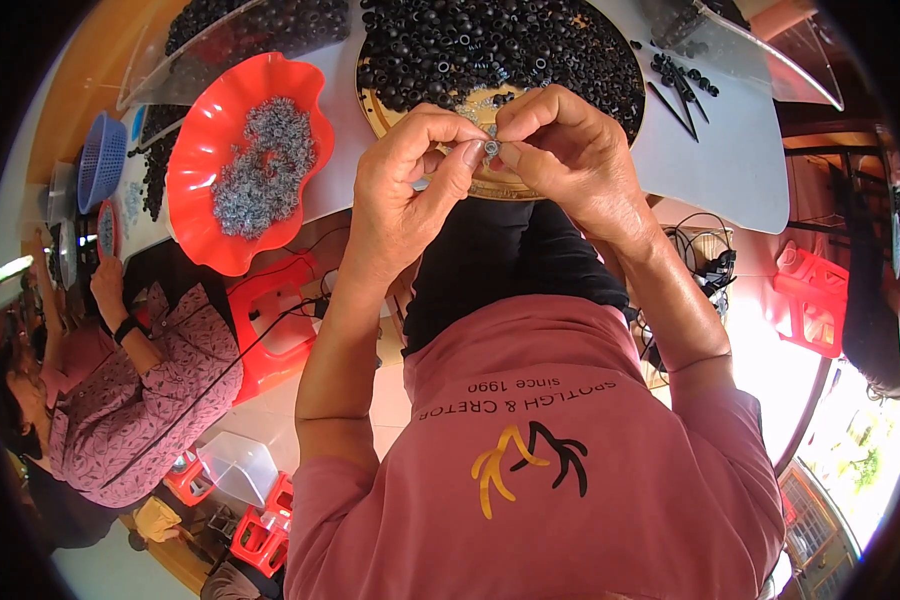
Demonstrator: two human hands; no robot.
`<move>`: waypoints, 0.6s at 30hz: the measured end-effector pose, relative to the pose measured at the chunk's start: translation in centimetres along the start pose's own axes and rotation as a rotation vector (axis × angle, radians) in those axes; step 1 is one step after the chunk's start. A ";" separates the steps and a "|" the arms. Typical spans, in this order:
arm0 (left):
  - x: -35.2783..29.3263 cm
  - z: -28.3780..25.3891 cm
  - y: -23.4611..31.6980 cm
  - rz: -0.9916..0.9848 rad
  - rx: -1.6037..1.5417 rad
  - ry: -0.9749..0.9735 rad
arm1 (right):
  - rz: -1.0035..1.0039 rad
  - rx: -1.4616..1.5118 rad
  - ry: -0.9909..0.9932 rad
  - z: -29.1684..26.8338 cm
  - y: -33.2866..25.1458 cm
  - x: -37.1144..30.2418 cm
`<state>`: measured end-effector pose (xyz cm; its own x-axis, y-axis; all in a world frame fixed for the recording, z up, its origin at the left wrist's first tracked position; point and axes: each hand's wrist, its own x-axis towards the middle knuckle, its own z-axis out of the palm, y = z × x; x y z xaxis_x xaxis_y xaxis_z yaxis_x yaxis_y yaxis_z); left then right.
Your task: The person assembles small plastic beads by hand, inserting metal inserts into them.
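Note:
Above the near edge of a round gold tray (pixel 368 108), my two hands meet at the fingertips. A small clear, ring-like part (pixel 491 147) shows between them. My left hand (pixel 417 172) pinches it with thumb and forefinger from one side. From the other side, my right hand (pixel 573 160) closes thumb and forefinger on it. Its exact kind is too small to make out. Many small black round pieces (pixel 510 50) cover most of the tray beyond my fingers, with some clear bits among them nearby.
A red wavy-rimmed bowl (pixel 192 170) of small clear parts (pixel 265 165) stands left on the white table (pixel 740 165). Black tweezers-like tools (pixel 682 100) lie right. A blue basket (pixel 102 160) is far left. Another person (pixel 150 390) sits at left. Red stools (pixel 812 300) stand on the floor.

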<state>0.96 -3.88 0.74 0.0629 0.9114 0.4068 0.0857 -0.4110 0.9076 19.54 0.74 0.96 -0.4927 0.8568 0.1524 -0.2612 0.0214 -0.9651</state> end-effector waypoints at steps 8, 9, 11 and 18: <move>0.2 0.1 0.8 -0.186 0.007 -0.015 | -0.041 -0.202 -0.002 0.2 -0.4 -0.1; 0.3 0.1 1.0 -0.186 0.008 -0.015 | 0.027 -0.228 -0.003 0.1 -0.5 -0.1; 0.4 0.3 1.2 -0.361 0.022 0.010 | 0.144 -0.108 0.014 0.0 -0.8 0.2; 0.8 1.1 0.9 -0.055 -0.004 0.053 | 0.383 0.269 0.092 -0.4 -0.8 0.9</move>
<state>2.17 -3.55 1.74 0.0055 0.9324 0.3613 0.0837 -0.3605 0.9290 19.64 1.72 1.77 -0.5231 0.8193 -0.2348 -0.2871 -0.4288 -0.8566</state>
